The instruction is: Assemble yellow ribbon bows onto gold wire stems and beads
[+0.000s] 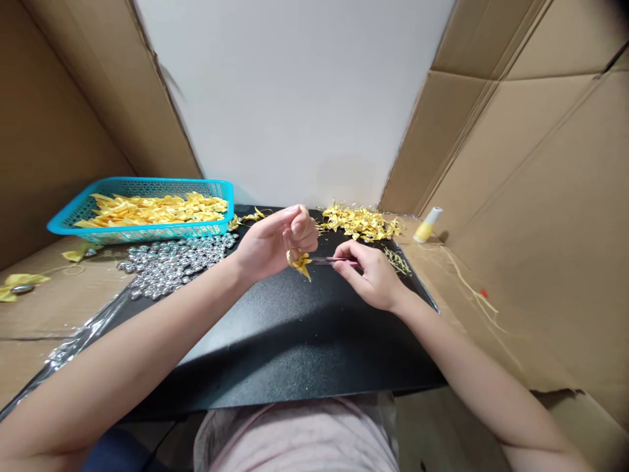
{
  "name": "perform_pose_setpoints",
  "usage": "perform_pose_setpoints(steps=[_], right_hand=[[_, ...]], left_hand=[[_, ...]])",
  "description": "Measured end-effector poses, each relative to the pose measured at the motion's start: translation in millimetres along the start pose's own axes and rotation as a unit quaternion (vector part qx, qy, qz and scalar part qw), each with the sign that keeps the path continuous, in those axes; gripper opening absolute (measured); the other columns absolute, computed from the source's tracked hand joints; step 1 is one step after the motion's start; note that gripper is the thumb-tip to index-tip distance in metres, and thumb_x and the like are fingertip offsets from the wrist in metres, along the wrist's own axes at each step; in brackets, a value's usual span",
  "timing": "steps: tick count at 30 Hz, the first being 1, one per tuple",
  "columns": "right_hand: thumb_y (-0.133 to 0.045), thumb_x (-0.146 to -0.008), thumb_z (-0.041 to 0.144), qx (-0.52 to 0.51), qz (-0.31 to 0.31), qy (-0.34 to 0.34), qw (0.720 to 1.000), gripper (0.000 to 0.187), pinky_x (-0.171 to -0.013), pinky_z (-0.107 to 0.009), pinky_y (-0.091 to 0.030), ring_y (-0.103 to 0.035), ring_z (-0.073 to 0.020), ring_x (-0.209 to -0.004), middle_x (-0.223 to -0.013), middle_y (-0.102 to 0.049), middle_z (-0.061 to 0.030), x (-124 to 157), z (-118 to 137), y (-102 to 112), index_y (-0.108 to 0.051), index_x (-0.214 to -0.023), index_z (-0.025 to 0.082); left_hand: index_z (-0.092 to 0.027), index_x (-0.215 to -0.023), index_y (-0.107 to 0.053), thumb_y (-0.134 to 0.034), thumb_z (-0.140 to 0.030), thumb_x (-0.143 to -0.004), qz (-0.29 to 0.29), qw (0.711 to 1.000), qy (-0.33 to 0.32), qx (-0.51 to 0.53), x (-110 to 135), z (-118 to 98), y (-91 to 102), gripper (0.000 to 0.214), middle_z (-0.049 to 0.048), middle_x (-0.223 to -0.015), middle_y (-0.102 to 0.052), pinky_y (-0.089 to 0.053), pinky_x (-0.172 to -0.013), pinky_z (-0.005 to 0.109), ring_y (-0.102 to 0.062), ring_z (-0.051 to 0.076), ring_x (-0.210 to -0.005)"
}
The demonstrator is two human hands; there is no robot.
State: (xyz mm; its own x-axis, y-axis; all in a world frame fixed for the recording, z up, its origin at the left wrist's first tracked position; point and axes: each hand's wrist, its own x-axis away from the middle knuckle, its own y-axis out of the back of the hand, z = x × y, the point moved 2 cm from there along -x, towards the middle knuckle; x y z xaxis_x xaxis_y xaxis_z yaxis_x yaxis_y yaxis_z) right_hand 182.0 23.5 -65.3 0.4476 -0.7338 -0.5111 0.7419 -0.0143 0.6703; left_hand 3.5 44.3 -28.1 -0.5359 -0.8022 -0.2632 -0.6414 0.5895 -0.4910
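My left hand (287,235) is raised above the black work surface (314,347) with its fingers curled in. A small yellow ribbon flower (301,263) hangs just under those fingers, apparently held by its thread; the exact grip is hidden. Pinched between the thumb and fingers of my right hand (366,270) is a thin tool with a pinkish handle (348,261). Its narrow metal tip points left and reaches the flower's edge. I cannot tell whether it is tweezers or small scissors.
A blue basket (140,237) of yellow ribbon pieces stands at the back left. Silver beads (171,265) are heaped before it. Yellow flowers (361,221) and thread scraps (397,261) lie at the back right, near a yellow thread spool (427,225). Cardboard walls (550,196) flank the place.
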Motion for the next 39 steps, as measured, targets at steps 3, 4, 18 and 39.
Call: perform_pose_setpoints(steps=[3, 4, 18, 39], right_hand=[[-0.051, -0.089, 0.031, 0.004, -0.001, 0.010, 1.000, 0.014, -0.062, -0.025, -0.042, -0.055, -0.0130, -0.066, -0.077, -0.062, -0.0023, -1.6, 3.0, -1.9, -0.054, -0.084, 0.019], [-0.051, -0.089, 0.031, 0.003, -0.002, 0.012, 1.000, 0.014, -0.062, -0.025, -0.043, -0.055, -0.0130, -0.067, -0.078, -0.062, -0.0025, -1.9, 3.5, -2.1, -0.054, -0.084, 0.019], [-0.051, -0.090, 0.034, 0.023, 0.009, 0.000, 1.000, 0.018, -0.064, -0.026, -0.040, -0.055, -0.0138, -0.067, -0.075, -0.062, -0.0025, -1.1, 0.9, -5.5, -0.056, -0.083, 0.018], [-0.054, -0.088, 0.031, 0.017, 0.051, -0.033, 0.998, 0.017, -0.062, -0.024, -0.036, -0.050, -0.0113, -0.061, -0.068, -0.058, 0.0004, -1.6, -18.4, -31.0, -0.055, -0.076, 0.018]], left_hand=[[-0.015, -0.051, -0.050, -0.041, -0.025, -0.094, 0.001, 1.000, 0.003, -0.002, 0.4, 0.4, -0.6, 0.045, -0.0035, -0.048, -0.030, -0.033, -0.046, 0.021, -0.033, 0.008, -0.043], [-0.015, -0.051, -0.050, -0.041, -0.025, -0.094, 0.000, 1.000, 0.005, -0.003, 0.6, 0.6, -0.5, 0.045, -0.0035, -0.048, -0.030, -0.033, -0.046, 0.021, -0.033, 0.008, -0.043], [-0.016, -0.050, -0.045, -0.043, -0.027, -0.094, -0.017, 0.999, 0.024, 0.016, 1.1, 5.7, 2.8, 0.046, -0.0033, -0.047, -0.031, -0.034, -0.046, 0.022, -0.034, 0.009, -0.042], [-0.014, -0.052, -0.048, -0.044, -0.022, -0.092, -0.025, 0.997, 0.052, 0.048, 1.7, 34.0, 30.2, 0.040, -0.0032, -0.049, -0.031, -0.033, -0.047, 0.022, -0.033, 0.009, -0.042]])
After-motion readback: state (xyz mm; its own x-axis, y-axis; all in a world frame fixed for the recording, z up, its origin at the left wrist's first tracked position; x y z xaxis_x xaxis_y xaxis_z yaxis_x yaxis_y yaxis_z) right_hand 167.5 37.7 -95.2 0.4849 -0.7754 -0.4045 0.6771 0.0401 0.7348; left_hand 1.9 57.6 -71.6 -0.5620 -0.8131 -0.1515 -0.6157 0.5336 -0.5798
